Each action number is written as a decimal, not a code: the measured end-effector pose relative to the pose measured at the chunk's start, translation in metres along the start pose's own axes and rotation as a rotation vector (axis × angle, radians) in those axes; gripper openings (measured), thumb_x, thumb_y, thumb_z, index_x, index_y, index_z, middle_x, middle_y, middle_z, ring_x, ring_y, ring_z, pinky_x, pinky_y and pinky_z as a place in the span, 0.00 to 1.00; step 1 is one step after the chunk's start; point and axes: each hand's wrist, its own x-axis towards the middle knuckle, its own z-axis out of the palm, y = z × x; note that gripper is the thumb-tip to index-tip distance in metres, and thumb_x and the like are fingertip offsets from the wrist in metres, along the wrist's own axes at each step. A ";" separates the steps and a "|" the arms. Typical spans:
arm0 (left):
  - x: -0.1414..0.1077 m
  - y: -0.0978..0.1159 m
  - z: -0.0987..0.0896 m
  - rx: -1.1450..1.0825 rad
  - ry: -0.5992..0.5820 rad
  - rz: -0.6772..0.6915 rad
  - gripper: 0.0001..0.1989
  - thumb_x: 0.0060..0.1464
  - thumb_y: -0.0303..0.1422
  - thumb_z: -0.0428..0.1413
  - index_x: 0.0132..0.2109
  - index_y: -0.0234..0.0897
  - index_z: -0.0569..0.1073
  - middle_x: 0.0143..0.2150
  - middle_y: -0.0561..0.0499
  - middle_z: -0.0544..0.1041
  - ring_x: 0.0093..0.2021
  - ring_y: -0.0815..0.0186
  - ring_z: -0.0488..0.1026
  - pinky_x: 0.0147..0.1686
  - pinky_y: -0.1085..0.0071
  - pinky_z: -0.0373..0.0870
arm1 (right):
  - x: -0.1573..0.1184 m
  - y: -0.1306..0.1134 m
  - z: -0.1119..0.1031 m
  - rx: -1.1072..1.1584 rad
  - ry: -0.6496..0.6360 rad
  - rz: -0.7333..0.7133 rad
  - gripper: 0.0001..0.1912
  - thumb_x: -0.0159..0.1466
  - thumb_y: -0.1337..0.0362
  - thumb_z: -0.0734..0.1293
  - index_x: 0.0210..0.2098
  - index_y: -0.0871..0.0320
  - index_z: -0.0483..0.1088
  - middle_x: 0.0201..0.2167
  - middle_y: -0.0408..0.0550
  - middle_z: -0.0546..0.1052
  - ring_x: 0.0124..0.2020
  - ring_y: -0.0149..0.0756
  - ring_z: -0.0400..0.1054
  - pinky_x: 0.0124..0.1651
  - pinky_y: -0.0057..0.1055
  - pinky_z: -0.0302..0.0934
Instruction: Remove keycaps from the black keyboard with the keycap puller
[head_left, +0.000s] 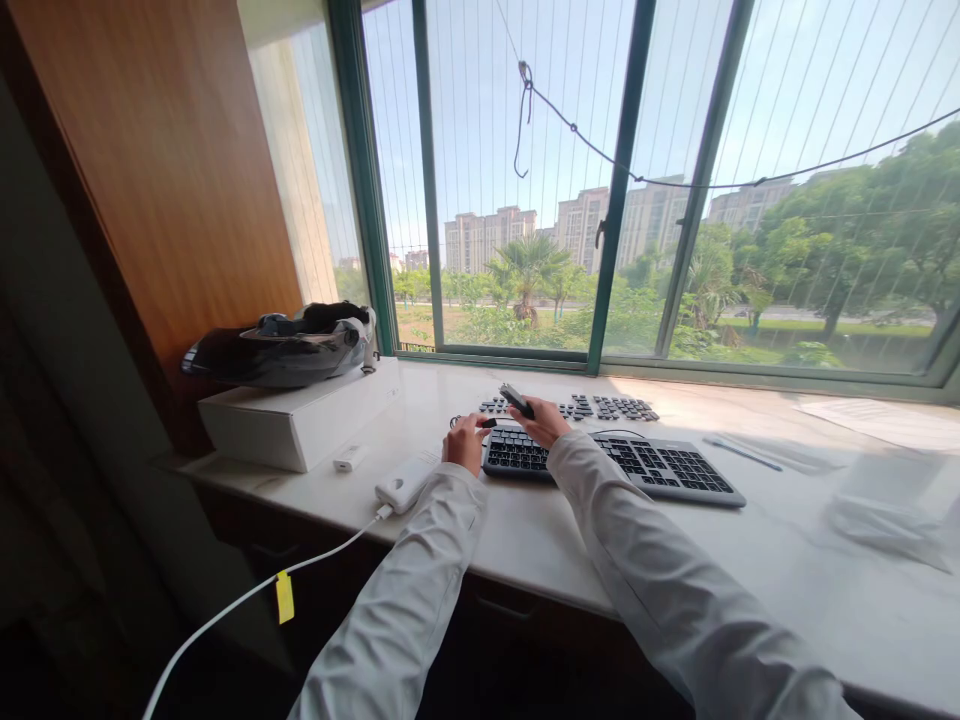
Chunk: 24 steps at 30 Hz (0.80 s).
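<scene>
My left hand is closed in a pinch on a small black plug, which looks like the end of a cable. Just to its right, my right hand grips a dark, oblong piece with a lighter tip, pointing up and left; its exact kind is unclear. Both hands are above the left part of a black keyboard, and the right wrist hides some of its keys. Behind the keyboard lie several loose black keycaps in rows. A thin black cable runs along the keyboard's back edge.
A white power strip with a white cord lies left of my hands, near a small white adapter. A dark helmet rests on a white box. A thin stick and clear plastic bag lie right.
</scene>
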 end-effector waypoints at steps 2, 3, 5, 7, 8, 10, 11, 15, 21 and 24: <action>0.000 -0.004 0.003 0.010 0.000 0.008 0.07 0.55 0.29 0.55 0.43 0.40 0.73 0.42 0.49 0.75 0.42 0.66 0.71 0.43 0.71 0.65 | -0.010 0.007 -0.021 -0.156 0.003 0.007 0.15 0.61 0.52 0.61 0.35 0.55 0.73 0.31 0.49 0.76 0.31 0.36 0.66 0.34 0.29 0.54; 0.000 -0.005 0.004 0.016 -0.003 0.011 0.08 0.54 0.29 0.56 0.42 0.40 0.73 0.42 0.49 0.75 0.42 0.65 0.71 0.43 0.71 0.65 | -0.016 0.011 -0.033 -0.240 0.007 0.036 0.17 0.61 0.50 0.60 0.36 0.54 0.73 0.33 0.49 0.76 0.31 0.37 0.66 0.33 0.29 0.54; 0.000 -0.008 0.006 0.030 -0.012 0.019 0.08 0.54 0.30 0.56 0.43 0.40 0.73 0.42 0.49 0.75 0.42 0.65 0.71 0.42 0.71 0.65 | -0.028 0.022 -0.057 -0.391 -0.014 0.112 0.20 0.61 0.46 0.58 0.38 0.52 0.73 0.34 0.50 0.76 0.31 0.38 0.67 0.32 0.31 0.53; 0.001 -0.010 0.007 0.044 -0.018 0.030 0.08 0.55 0.30 0.55 0.43 0.40 0.72 0.42 0.49 0.75 0.42 0.65 0.71 0.42 0.71 0.65 | -0.041 0.035 -0.081 -0.503 -0.017 0.177 0.24 0.61 0.43 0.56 0.43 0.51 0.72 0.36 0.51 0.77 0.31 0.40 0.68 0.32 0.32 0.53; 0.001 -0.010 0.007 0.052 -0.020 0.037 0.08 0.55 0.30 0.55 0.43 0.41 0.72 0.42 0.49 0.75 0.42 0.65 0.71 0.41 0.71 0.66 | -0.048 0.042 -0.092 -0.557 -0.019 0.199 0.25 0.61 0.42 0.56 0.44 0.50 0.72 0.37 0.52 0.77 0.32 0.41 0.69 0.33 0.32 0.54; 0.001 -0.010 0.007 0.074 -0.024 0.045 0.08 0.56 0.31 0.54 0.44 0.42 0.72 0.43 0.50 0.75 0.42 0.64 0.71 0.41 0.71 0.66 | -0.061 0.058 -0.109 -0.658 -0.026 0.245 0.26 0.60 0.41 0.55 0.45 0.49 0.72 0.36 0.52 0.77 0.33 0.43 0.70 0.33 0.34 0.55; 0.001 -0.010 0.007 0.088 -0.026 0.047 0.09 0.56 0.31 0.54 0.44 0.42 0.72 0.43 0.50 0.75 0.42 0.64 0.71 0.40 0.71 0.66 | -0.069 0.067 -0.116 -0.698 -0.020 0.267 0.26 0.60 0.42 0.55 0.45 0.49 0.72 0.36 0.53 0.77 0.34 0.44 0.70 0.34 0.34 0.55; -0.001 -0.007 0.005 0.141 -0.032 0.067 0.09 0.56 0.31 0.53 0.44 0.44 0.73 0.44 0.51 0.76 0.42 0.64 0.72 0.41 0.71 0.66 | -0.095 0.098 -0.129 -0.795 0.021 0.418 0.25 0.60 0.44 0.57 0.49 0.49 0.70 0.36 0.55 0.77 0.34 0.45 0.71 0.35 0.37 0.56; 0.027 0.012 -0.006 0.289 -0.058 0.159 0.11 0.56 0.37 0.52 0.47 0.46 0.72 0.45 0.52 0.77 0.43 0.62 0.73 0.42 0.69 0.67 | -0.107 0.118 -0.138 -0.751 -0.055 0.451 0.22 0.61 0.46 0.56 0.44 0.48 0.73 0.35 0.50 0.77 0.34 0.42 0.70 0.33 0.34 0.57; 0.071 0.021 -0.007 0.419 -0.082 0.126 0.12 0.54 0.40 0.54 0.45 0.46 0.74 0.42 0.50 0.78 0.43 0.58 0.73 0.43 0.65 0.68 | -0.106 0.120 -0.142 -0.731 -0.057 0.418 0.21 0.62 0.48 0.56 0.42 0.49 0.73 0.35 0.49 0.77 0.34 0.42 0.70 0.33 0.33 0.57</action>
